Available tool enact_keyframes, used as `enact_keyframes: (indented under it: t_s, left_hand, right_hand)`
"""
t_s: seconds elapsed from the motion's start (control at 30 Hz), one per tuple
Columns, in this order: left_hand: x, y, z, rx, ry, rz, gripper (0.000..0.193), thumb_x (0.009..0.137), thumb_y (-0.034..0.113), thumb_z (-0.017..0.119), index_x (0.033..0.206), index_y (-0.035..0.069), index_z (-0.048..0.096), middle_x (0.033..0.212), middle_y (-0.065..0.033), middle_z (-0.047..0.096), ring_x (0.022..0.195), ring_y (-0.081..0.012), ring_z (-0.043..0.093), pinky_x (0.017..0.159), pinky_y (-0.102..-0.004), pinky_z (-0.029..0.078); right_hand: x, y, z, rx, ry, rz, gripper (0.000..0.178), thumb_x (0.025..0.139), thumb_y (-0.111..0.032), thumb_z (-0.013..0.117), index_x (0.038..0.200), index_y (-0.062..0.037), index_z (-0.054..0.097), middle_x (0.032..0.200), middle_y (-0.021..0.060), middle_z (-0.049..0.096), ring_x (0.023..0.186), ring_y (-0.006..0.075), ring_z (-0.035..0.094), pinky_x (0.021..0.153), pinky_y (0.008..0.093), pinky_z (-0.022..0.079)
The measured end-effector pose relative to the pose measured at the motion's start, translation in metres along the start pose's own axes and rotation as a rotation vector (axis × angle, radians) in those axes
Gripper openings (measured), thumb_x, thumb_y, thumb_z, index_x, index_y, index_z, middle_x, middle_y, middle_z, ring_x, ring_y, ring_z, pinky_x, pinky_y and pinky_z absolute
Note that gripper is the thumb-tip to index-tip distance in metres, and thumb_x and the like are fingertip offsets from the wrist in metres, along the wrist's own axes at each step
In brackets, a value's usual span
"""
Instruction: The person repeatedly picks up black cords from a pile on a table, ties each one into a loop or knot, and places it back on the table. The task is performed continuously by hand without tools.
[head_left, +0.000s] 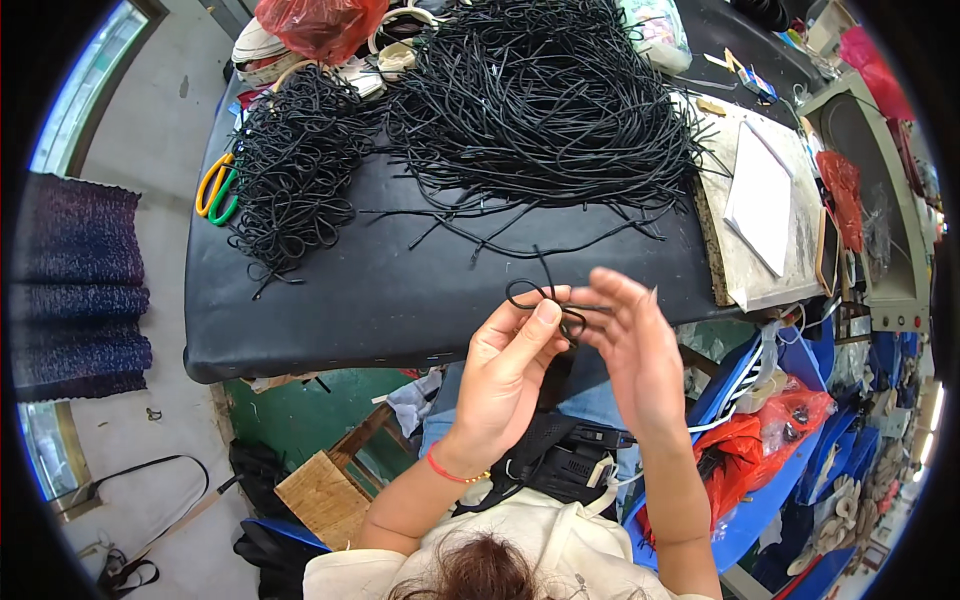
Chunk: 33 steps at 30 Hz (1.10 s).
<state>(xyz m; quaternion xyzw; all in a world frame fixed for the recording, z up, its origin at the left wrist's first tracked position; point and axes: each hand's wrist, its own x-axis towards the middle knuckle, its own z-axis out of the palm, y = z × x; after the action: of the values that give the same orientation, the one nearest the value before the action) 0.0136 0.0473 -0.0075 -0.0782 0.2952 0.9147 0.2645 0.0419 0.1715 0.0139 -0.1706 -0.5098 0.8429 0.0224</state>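
Observation:
Near the table's front edge, my left hand (pixel 515 345) pinches a thin black cord (pixel 522 292) between thumb and fingers. The cord is looped into a small bow, with a loop on each side and an end sticking up. Close by on the right, my right hand (pixel 635 345) has its fingers stretched out beside the bow; whether its fingertips touch the cord I cannot tell. Beyond my hands lies a large heap of loose black cords (pixel 540 110), several strands straying toward me. A smaller pile of looped black cords (pixel 300 160) lies to its left.
Scissors with yellow and green handles (pixel 217 190) lie at the left edge of the black-covered table (pixel 300 330). A board with white paper (pixel 765 200) sits on the right. Red plastic bags (pixel 765 455) fill a blue bin beside me. A wooden stool (pixel 325 495) stands lower left.

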Motion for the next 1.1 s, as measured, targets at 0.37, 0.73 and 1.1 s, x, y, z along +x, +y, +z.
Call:
enact_keyframes:
  t_s: [0.37, 0.73, 1.1]
  left_hand:
    - [-0.004, 0.010, -0.001, 0.505, -0.095, -0.018, 0.020, 0.086, 0.007, 0.058, 0.104, -0.003, 0.057, 0.088, -0.0120, 0.064, 0.076, -0.0146, 0.063, 0.069, -0.0263, 0.053]
    - [-0.010, -0.012, 0.001, 0.776, -0.045, 0.182, 0.013, 0.084, 0.005, 0.061, 0.093, -0.004, 0.061, 0.077, -0.0056, 0.063, 0.069, -0.0064, 0.057, 0.060, -0.0217, 0.047]
    - [0.003, 0.005, -0.005, 0.531, -0.134, 0.067, 0.015, 0.082, 0.005, 0.064, 0.095, -0.002, 0.061, 0.081, -0.0060, 0.064, 0.073, -0.0084, 0.060, 0.064, -0.0211, 0.050]
  right_hand:
    - [0.000, -0.009, -0.013, -0.406, -0.041, -0.131, 0.011, 0.087, -0.009, 0.058, 0.088, 0.0023, 0.058, 0.080, 0.0021, 0.059, 0.073, 0.0063, 0.055, 0.065, 0.0207, 0.046]
    - [0.001, 0.002, -0.005, -0.902, 0.184, -0.664, 0.008, 0.075, 0.002, 0.064, 0.082, 0.0009, 0.060, 0.075, 0.0090, 0.057, 0.063, 0.0147, 0.056, 0.056, 0.0243, 0.045]
    - [-0.001, -0.019, -0.018, -0.385, 0.048, 0.161, 0.030, 0.092, -0.031, 0.051, 0.083, -0.0027, 0.056, 0.074, 0.0017, 0.056, 0.060, 0.0040, 0.047, 0.054, 0.0176, 0.037]
